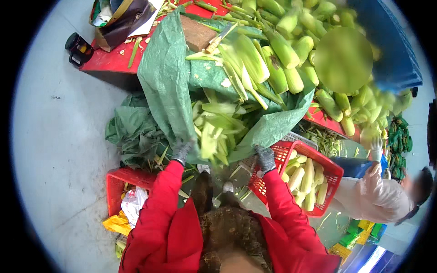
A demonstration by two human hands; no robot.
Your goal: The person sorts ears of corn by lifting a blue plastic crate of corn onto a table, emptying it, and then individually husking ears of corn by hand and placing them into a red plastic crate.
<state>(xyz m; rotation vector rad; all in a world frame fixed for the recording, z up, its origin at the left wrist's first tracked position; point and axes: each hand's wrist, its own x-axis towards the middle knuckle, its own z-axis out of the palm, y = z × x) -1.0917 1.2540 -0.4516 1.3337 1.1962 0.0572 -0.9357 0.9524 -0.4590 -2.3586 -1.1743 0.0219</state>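
A green woven plastic sheet (166, 71) hangs over the front of the red table, its lower part forming a pouch full of corn husks (218, 131). My left hand (182, 152), in a grey glove, grips the sheet's lower left edge. The lower right edge is held by my right hand (264, 157), gloved alike, beside the red crate. On the sheet above the pouch lie unhusked corn ears (252, 59), a knife (216, 42) with a light handle and a brown brick (198, 33). Some husks are blurred.
Right of me a tilted red plastic crate (336, 167) holds husked corn. Another red crate (114, 191) with plastic bags stands at left. A black mug (79, 49) sits at the red table's (112, 59) corner. A co-worker (379, 194) works at right, near a large corn pile (362, 102).
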